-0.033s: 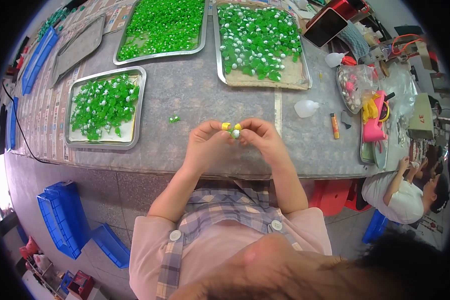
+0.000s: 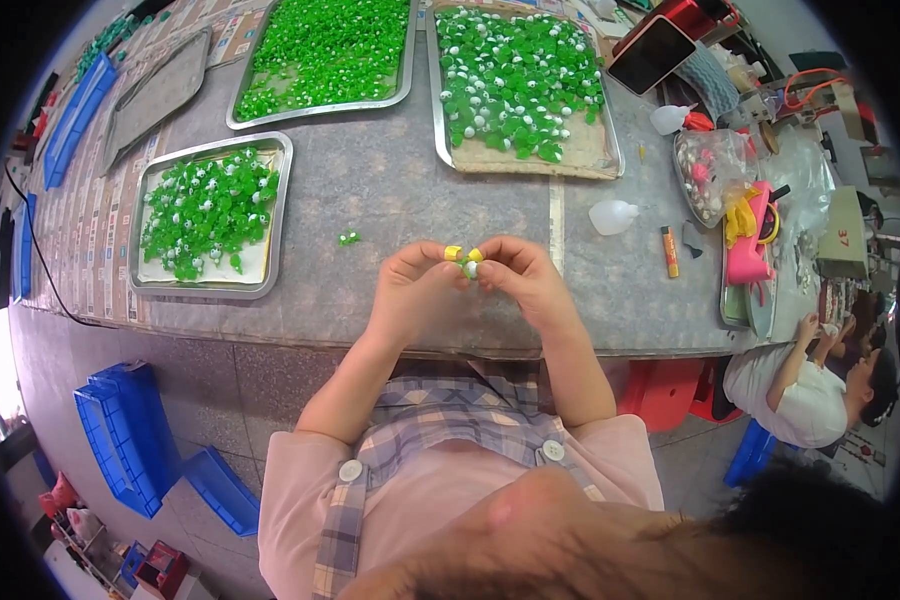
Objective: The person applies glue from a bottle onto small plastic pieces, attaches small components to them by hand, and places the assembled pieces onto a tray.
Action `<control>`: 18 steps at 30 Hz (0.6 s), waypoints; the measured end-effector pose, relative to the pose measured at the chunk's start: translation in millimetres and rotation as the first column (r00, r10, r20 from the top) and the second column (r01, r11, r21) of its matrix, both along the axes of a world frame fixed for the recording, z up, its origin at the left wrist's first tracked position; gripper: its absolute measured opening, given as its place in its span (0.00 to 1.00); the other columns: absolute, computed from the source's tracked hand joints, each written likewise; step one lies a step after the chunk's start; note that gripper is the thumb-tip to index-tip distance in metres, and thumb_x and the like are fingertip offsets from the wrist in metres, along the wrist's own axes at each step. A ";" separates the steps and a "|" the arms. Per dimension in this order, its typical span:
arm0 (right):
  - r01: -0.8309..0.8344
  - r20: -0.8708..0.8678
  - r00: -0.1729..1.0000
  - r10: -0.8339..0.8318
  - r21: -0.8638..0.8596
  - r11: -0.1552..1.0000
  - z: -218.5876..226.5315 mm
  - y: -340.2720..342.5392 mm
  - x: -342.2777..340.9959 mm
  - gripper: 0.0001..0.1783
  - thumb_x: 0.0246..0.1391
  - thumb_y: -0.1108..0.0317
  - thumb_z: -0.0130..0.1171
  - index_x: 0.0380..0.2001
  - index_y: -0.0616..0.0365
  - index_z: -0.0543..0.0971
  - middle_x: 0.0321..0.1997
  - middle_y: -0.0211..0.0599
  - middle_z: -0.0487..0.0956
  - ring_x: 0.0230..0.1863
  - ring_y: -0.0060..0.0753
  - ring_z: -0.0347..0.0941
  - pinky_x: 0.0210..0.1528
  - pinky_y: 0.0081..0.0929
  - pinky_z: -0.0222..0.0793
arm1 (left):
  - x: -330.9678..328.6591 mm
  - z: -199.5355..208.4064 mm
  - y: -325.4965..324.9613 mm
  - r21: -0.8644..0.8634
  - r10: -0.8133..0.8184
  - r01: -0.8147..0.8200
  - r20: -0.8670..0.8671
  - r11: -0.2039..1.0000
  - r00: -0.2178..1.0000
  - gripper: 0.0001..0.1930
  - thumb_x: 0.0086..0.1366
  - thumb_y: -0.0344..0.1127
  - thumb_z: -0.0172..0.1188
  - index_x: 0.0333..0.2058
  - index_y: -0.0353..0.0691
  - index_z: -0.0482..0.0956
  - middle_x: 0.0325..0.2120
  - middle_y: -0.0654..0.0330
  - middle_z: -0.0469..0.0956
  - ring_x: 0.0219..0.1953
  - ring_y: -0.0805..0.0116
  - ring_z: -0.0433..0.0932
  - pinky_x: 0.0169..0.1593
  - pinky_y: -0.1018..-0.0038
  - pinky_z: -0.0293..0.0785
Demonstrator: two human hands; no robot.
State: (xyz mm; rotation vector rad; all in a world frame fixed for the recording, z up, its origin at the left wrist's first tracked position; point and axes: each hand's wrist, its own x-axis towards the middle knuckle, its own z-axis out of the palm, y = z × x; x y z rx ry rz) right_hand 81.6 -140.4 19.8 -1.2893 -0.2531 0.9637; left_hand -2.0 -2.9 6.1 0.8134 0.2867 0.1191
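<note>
My left hand (image 2: 416, 290) and my right hand (image 2: 528, 283) meet above the near edge of the table, fingertips pinched together. Between them they grip a small green piece with a white ball (image 2: 471, 268), partly hidden by the fingers. Yellow wrapping (image 2: 453, 253) covers the tips of both index fingers. A few small green bits with white dots (image 2: 348, 239) lie on the table, left of my hands. Farther left, a metal tray (image 2: 282, 215) holds similar green pieces with white balls.
Two more trays stand at the back, one (image 2: 320, 113) of small green parts and one (image 2: 530, 168) of green-and-white pieces. To the right are a white squeeze bottle (image 2: 613, 217), a yellow-orange tube (image 2: 669, 252) and a pink tape dispenser (image 2: 749, 250). Another person (image 2: 800, 395) sits at far right.
</note>
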 end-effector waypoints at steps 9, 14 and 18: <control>0.183 0.110 0.974 -0.199 0.136 0.974 15.7 7.7 -6.5 0.09 0.39 0.75 0.55 0.28 0.64 0.71 0.28 0.32 0.73 0.30 0.20 0.68 0.33 0.14 0.63 | -1.8 -5.9 3.3 -0.012 0.074 -0.075 -0.073 0.997 0.995 0.05 0.50 0.29 0.53 0.27 0.37 0.71 0.23 0.62 0.72 0.24 0.75 0.71 0.30 0.80 0.69; 0.175 0.328 0.928 -0.178 0.040 0.984 15.2 8.9 -9.4 0.09 0.38 0.74 0.57 0.27 0.64 0.73 0.27 0.33 0.74 0.31 0.20 0.69 0.33 0.14 0.64 | -0.6 -5.5 -0.1 0.001 0.050 -0.050 -0.072 0.999 0.996 0.05 0.50 0.28 0.53 0.27 0.36 0.71 0.23 0.61 0.72 0.23 0.74 0.71 0.30 0.80 0.69; 0.190 0.345 0.920 -0.188 0.029 0.981 15.7 10.1 -12.1 0.09 0.37 0.74 0.57 0.27 0.64 0.73 0.26 0.34 0.74 0.30 0.21 0.70 0.33 0.14 0.64 | -0.6 -7.2 -0.9 0.042 0.051 -0.050 -0.034 0.998 0.998 0.04 0.50 0.28 0.53 0.27 0.35 0.71 0.23 0.60 0.72 0.24 0.74 0.71 0.30 0.81 0.69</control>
